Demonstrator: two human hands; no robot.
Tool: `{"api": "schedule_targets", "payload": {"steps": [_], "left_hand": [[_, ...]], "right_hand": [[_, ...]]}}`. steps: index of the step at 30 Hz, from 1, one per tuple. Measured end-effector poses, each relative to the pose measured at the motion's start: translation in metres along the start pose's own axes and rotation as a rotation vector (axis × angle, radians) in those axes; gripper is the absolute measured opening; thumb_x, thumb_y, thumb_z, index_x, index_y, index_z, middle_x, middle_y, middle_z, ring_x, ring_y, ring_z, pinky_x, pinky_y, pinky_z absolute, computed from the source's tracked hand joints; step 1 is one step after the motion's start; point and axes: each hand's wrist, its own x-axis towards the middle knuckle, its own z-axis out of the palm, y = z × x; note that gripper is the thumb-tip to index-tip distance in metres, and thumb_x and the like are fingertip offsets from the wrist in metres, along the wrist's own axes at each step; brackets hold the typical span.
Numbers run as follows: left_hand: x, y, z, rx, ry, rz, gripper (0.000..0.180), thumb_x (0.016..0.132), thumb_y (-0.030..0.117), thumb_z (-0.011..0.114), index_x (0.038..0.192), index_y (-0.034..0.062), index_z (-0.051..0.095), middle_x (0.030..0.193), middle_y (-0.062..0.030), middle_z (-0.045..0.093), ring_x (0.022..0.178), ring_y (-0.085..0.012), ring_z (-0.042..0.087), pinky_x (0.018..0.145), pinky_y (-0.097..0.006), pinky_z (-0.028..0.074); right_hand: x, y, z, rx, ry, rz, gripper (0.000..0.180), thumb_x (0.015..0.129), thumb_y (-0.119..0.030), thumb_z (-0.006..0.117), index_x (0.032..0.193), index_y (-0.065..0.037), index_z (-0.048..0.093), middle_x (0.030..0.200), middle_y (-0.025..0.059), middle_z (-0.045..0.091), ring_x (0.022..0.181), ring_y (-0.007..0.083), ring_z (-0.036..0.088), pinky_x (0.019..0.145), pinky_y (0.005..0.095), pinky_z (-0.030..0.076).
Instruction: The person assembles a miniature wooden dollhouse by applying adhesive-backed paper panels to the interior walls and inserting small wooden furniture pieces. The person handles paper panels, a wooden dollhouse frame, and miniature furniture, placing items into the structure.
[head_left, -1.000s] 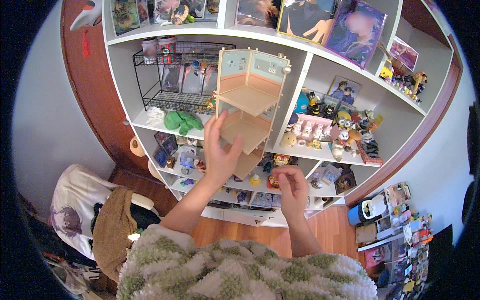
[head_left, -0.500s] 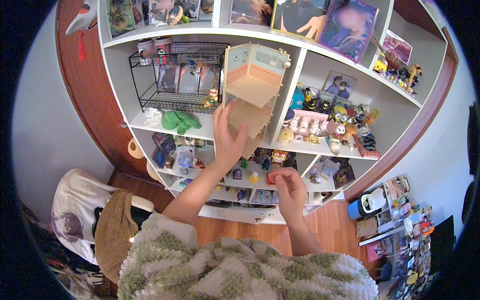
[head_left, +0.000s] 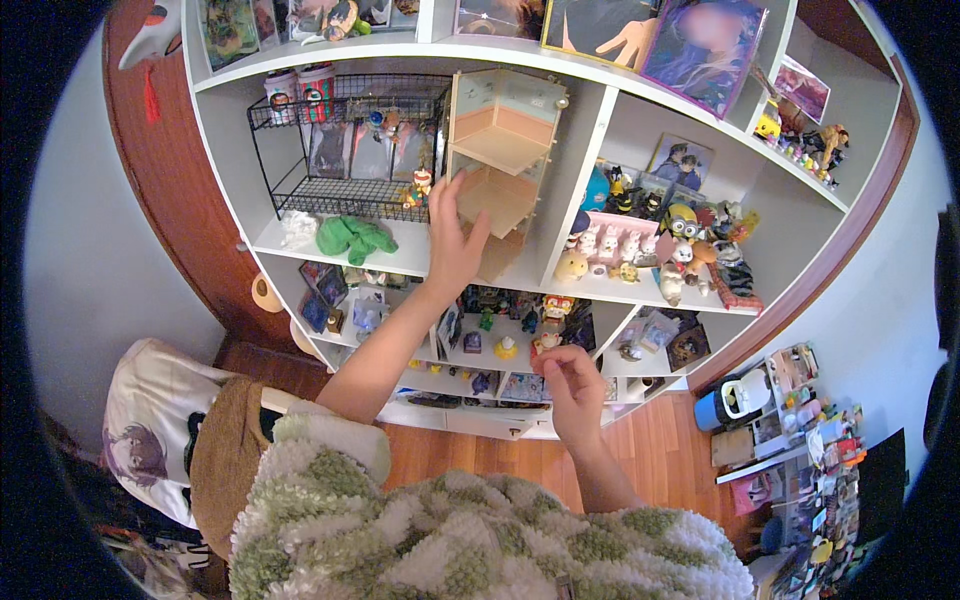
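Head view — left hand [head_left: 452, 243] spread on miniature wooden shelf [head_left: 497, 160]; right hand [head_left: 574, 385] loosely curled, holds nothing.

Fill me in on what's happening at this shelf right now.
A person stands at a white shelf unit crowded with figurines and pictures. Their left hand is raised against a small wooden dollhouse that sits in a shelf compartment, beside a black wire rack. Their right hand hangs lower, loosely curled in front of the lower shelves, and whether it holds anything cannot be told. A green plush toy lies under the rack.
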Motion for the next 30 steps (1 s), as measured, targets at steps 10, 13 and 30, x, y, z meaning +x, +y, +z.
{"api": "schedule_targets", "payload": {"steps": [10,13,30], "left_hand": [[-0.023,0.03,-0.01,0.144,-0.032,-0.044,0.041,0.093,0.008,0.043,0.131,-0.0044,0.036,0.146,-0.0239,0.019,0.134,-0.039,0.024,0.109,-0.043,0.021],[-0.07,0.054,-0.023,0.16,-0.077,-0.085,0.044,0.089,0.008,0.048,0.13,-0.0047,0.038,0.142,-0.0265,0.023,0.131,-0.042,0.026,0.108,-0.045,0.022],[-0.338,0.165,-0.153,0.585,-0.124,-0.77,0.018,0.085,0.018,0.055,0.092,0.0018,0.056,0.093,-0.0178,0.052,0.09,-0.0373,0.051,0.08,-0.045,0.044]], "right_hand": [[-0.02,0.028,-0.022,0.022,-0.096,0.154,0.006,0.092,-0.001,0.051,0.093,0.001,0.056,0.09,0.0059,0.06,0.084,0.0129,0.059,0.078,0.0259,0.048],[-0.03,0.039,-0.031,0.011,-0.157,0.138,0.005,0.091,-0.002,0.051,0.093,0.001,0.056,0.089,0.0064,0.06,0.081,0.0128,0.059,0.077,0.026,0.048],[-0.115,0.084,0.036,0.164,-1.084,0.375,0.008,0.09,-0.008,0.054,0.09,-0.001,0.059,0.084,0.0056,0.06,0.078,0.0126,0.057,0.073,0.0259,0.047]]}}
